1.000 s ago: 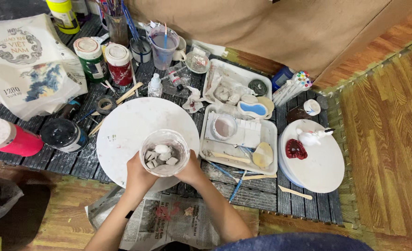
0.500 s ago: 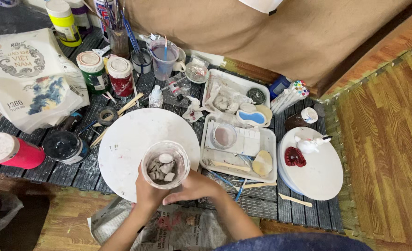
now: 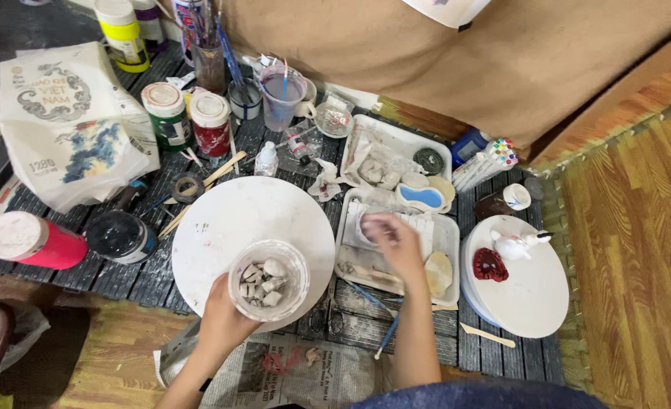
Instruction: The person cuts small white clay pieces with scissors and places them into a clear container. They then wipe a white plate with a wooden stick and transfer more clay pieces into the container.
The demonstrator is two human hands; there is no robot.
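The left hand (image 3: pixel 225 322) is gripping a light, likely fragile plastic cup (image 3: pixel 269 279) of clay bits by its wall; right hand (image 3: pixel 392 241), fingers loosely curled, is reaching over the tray (image 3: pixel 447 235).

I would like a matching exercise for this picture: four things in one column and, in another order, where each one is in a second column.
Things
1. clear plastic cup of grey-white chunks
2. small white figurine
3. pink cylindrical paint bottle
4. right hand

Places
A. lying on its side at the table's left edge
B. over the white rectangular tray
C. held by the left hand
D. on the right round white board

Pairs: 1-C, 2-D, 3-A, 4-B
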